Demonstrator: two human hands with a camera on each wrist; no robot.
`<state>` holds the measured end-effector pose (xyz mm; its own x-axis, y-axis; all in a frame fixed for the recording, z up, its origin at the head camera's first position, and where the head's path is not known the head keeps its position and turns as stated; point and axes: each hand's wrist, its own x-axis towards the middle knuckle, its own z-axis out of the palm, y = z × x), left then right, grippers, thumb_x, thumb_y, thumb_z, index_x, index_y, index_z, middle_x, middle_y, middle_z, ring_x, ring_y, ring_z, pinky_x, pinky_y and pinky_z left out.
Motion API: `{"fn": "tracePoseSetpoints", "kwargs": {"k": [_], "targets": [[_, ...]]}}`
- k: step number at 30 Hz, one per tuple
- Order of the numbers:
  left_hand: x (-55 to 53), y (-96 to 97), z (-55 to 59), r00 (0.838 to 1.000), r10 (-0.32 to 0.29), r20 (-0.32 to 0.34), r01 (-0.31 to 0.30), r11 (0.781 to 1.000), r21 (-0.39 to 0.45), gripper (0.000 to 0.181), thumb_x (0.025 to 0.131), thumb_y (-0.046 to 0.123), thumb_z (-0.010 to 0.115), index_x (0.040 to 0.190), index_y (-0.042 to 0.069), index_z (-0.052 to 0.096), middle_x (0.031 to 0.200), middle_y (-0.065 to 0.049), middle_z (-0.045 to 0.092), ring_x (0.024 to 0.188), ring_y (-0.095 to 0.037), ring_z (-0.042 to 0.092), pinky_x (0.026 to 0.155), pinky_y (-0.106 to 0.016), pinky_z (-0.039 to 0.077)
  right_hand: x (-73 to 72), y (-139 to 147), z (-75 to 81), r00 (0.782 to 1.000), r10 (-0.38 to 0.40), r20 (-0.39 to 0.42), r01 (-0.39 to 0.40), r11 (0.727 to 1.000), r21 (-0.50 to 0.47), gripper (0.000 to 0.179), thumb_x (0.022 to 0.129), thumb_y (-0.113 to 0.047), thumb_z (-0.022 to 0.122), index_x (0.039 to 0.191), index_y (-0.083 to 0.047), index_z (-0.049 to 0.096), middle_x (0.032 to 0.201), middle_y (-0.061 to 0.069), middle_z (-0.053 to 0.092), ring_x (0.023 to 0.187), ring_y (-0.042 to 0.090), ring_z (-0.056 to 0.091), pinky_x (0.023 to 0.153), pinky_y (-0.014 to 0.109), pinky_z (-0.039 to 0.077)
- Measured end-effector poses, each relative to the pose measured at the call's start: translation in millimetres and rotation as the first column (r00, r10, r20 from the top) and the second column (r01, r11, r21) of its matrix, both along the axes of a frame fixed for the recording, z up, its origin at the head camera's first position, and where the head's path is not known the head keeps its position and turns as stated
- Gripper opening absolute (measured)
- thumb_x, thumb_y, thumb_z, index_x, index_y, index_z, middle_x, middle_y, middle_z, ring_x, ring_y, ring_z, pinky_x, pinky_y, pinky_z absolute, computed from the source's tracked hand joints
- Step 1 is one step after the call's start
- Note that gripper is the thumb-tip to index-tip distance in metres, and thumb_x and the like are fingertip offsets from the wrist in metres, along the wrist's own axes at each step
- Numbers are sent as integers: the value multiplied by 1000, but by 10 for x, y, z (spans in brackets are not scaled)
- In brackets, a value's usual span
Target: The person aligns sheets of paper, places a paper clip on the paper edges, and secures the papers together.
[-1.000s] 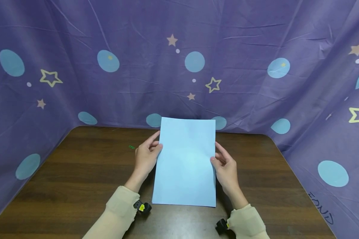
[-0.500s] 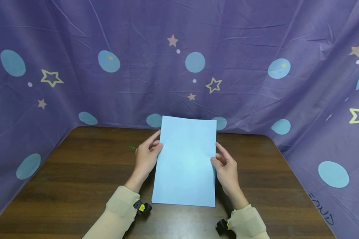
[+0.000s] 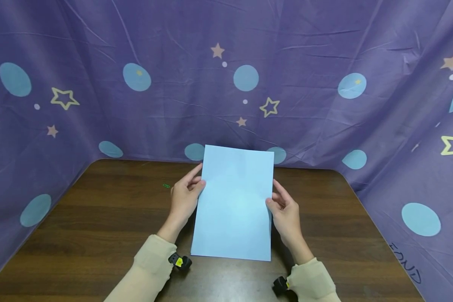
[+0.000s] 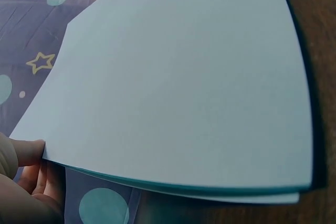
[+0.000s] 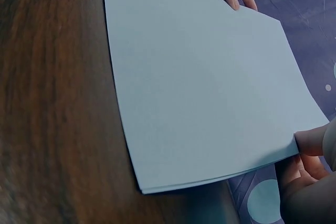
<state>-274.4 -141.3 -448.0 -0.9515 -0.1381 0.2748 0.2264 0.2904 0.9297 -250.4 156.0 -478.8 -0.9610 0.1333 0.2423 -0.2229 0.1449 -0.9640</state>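
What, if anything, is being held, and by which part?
Paper, apparently more than one sheet: the left hand pinches its left edge, the right hand its right edge.

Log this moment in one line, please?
left hand: pinching left edge of pale-blue rectangular paper sheets | right hand: pinching right edge | green paper clip: on brown woodgrain table
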Motion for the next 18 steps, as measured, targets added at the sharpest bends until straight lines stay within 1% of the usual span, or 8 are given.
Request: {"fn": "tracePoseSetpoints", "kwargs": {"k": [4,10,15,18], "targets": [[-5,3,-6,1000,-3,4,3,1000,3,51,105,18,71,149,43,60,123,-4,73,107,-18,69,85,-20,56,1,-2,2,1000,-2,-8,2,1000,-9,64,102,3,67,153,-33,57,114,16,71,94,15,66,83,20,57],[-10,2,-13,1000,-15,19,15,1000,20,52,105,18,71,149,43,60,123,-5,72,108,-18,68,86,-20,56,1,-8,-2,1000,-12,-11,12,1000,-19,62,101,3,69,151,-33,60,110,16,71,84,12,61,78,19,56],[-21,2,-19,999,-24,32,23,999,32,52,105,18,70,149,43,60,123,-5,71,108,-19,68,87,-20,56,-4,-1,-8,1000,-9,4,9,1000,-23,63,101,2,69,153,-32,58,110,15,72,79,10,57,75,18,54],[-28,7,-20,999,-25,32,24,999,37,52,105,18,71,149,43,60,123,-6,71,108,-19,68,86,-20,56,-10,8,-14,1000,-5,12,6,1000,-27,64,101,2,68,153,-34,57,109,14,71,78,10,54,73,18,52]]}}
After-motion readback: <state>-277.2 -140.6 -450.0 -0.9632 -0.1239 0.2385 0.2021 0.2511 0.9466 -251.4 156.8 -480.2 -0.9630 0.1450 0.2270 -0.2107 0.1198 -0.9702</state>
